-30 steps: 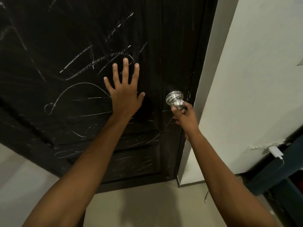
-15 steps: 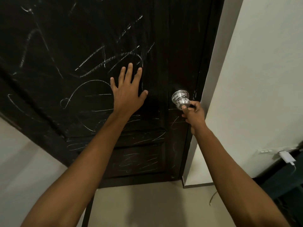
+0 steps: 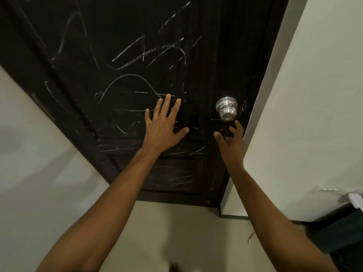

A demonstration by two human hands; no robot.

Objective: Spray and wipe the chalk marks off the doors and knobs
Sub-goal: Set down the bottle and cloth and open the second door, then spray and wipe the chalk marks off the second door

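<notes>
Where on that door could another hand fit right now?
The door above the left hand is bare of hands, only chalk marks. So is the low panel between the forearms. It is crowded near the knob, where the right hand hangs just below.

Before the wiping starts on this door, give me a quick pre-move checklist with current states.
1. Chalk marks on door located: ok.
2. Knob marked with chalk too: ok.
3. Left hand flat on the door: ok.
4. Right hand free, below the knob, not touching it: ok.
5. Spray bottle or cloth in a hand: not ok, neither in view.
6. Door latched: cannot tell.
</notes>
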